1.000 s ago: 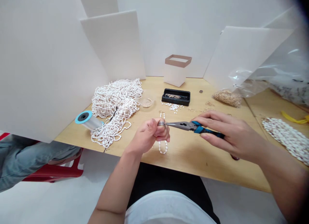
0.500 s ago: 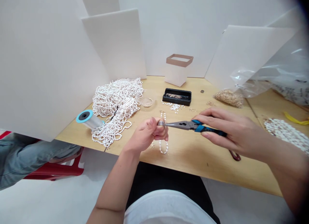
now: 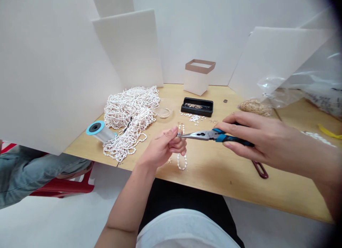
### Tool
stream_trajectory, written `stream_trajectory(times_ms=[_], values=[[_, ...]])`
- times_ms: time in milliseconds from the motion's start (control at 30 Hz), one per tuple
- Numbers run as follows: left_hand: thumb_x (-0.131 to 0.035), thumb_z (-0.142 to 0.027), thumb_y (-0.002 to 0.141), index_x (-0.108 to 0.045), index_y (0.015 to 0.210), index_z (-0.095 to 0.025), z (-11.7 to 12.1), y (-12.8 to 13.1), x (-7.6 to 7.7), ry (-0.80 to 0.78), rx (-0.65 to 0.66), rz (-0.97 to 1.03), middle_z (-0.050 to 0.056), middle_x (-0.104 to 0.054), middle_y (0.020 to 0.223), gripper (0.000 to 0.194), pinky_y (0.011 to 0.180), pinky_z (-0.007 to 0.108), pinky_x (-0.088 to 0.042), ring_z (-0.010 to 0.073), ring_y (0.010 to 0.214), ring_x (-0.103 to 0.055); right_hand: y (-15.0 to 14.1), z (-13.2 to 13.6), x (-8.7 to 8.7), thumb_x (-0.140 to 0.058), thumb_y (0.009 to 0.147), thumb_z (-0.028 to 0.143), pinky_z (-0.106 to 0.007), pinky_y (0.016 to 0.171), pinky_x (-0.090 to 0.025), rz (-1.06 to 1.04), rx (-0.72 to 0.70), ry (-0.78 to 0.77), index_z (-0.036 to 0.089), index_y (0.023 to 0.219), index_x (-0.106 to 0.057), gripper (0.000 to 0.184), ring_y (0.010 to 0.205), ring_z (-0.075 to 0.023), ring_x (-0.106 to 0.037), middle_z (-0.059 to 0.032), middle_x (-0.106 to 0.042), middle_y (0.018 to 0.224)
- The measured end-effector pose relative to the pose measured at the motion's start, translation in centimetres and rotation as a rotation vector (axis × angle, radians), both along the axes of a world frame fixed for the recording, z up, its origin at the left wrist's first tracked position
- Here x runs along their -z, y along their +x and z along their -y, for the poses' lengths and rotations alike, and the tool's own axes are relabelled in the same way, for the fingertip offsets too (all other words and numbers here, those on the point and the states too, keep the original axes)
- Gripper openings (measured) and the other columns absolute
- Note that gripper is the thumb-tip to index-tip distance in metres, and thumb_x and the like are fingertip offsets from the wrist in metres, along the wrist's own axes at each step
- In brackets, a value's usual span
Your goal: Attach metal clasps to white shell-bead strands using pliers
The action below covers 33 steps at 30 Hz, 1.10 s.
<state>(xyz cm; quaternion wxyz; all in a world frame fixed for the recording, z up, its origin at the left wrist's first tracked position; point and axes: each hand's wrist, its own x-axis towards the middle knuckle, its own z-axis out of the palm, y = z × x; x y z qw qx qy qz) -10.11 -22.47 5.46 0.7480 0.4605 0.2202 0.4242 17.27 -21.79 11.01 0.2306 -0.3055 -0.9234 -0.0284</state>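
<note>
My right hand [image 3: 256, 141] grips the blue-and-black handles of needle-nose pliers [image 3: 207, 135], whose jaws point left. The plier tips meet a banded silvery metal piece [image 3: 179, 135] at the fingers of my left hand [image 3: 164, 146]. That hand is closed, thumb on top; anything small pinched inside is hidden. Past its fingers shows a loop of white beads [image 3: 182, 167], partly covered by the hand; I cannot tell whether the hand touches it. A small starfish-shaped piece [image 3: 169, 161] lies on the table just below the left hand.
A heap of white bead strands [image 3: 128, 112] and a spool of clear line [image 3: 103, 131] are at left. Behind stand a black tray [image 3: 197, 112] with loose white beads before it and a paper box [image 3: 197, 82]. A dark red handle [image 3: 260, 169] lies at right. Someone's leg [image 3: 40, 173] shows far left.
The plier tips stay at the metal piece while my left thumb has shifted a little toward it. My right hand has moved slightly right and up, and the dark red handle shows more.
</note>
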Motion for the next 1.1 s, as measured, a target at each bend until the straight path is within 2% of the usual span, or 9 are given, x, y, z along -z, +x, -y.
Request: stream_trajectory(times_ms=[133,333,667,867,1100], values=[[-0.051,-0.043,0.1,-0.026,0.057,-0.02,0.3,0.3,-0.1,-0.155,0.017,0.137,-0.008,-0.018,0.056,0.054,0.06,0.024,-0.043,0.0079,0.048,-0.021,-0.3,-0.1,0.2,-0.055,0.098,0.028,-0.034,0.073,-0.05,0.102,-0.059,0.091,0.02,0.122,-0.062,0.026,0.086,-0.0218,-0.063,-0.009,-0.064,0.105],[-0.034,-0.032,0.105,-0.028,0.058,-0.02,0.6,0.2,-0.2,-0.365,0.083,0.276,-0.007,-0.017,0.057,0.05,0.057,0.022,-0.042,0.0084,0.048,-0.017,-0.6,0.3,0.6,-0.057,0.097,0.027,-0.037,0.077,-0.048,0.109,-0.035,0.179,0.018,0.123,-0.061,0.028,0.087,-0.0237,-0.06,-0.0112,-0.062,0.107],[-0.037,-0.03,0.104,-0.027,0.06,-0.021,1.2,0.3,-0.5,-0.645,0.122,0.45,-0.008,-0.019,0.058,0.047,0.052,0.022,-0.041,0.0069,0.045,-0.02,-0.4,0.0,0.8,-0.061,0.093,0.023,-0.044,0.08,-0.05,0.121,-0.072,0.335,0.019,0.126,-0.061,0.033,0.092,-0.0298,-0.061,-0.0134,-0.061,0.106],[-0.039,-0.029,0.104,-0.027,0.06,-0.021,1.3,0.5,-0.4,-0.634,0.129,0.448,-0.008,-0.019,0.059,0.046,0.052,0.021,-0.04,0.0068,0.046,-0.017,-0.4,-0.3,1.0,-0.062,0.093,0.023,-0.045,0.081,-0.051,0.105,-0.085,0.364,0.02,0.128,-0.06,0.036,0.095,-0.0308,-0.062,-0.0136,-0.062,0.107],[-0.04,-0.032,0.104,-0.029,0.057,-0.02,1.7,1.2,-0.6,-0.338,-0.026,0.2,-0.008,-0.018,0.056,0.049,0.055,0.023,-0.04,0.008,0.048,-0.017,0.0,-0.2,2.6,-0.061,0.094,0.025,-0.035,0.077,-0.052,0.004,-0.064,0.069,0.022,0.13,-0.06,0.036,0.089,-0.0228,-0.064,-0.0114,-0.064,0.116]])
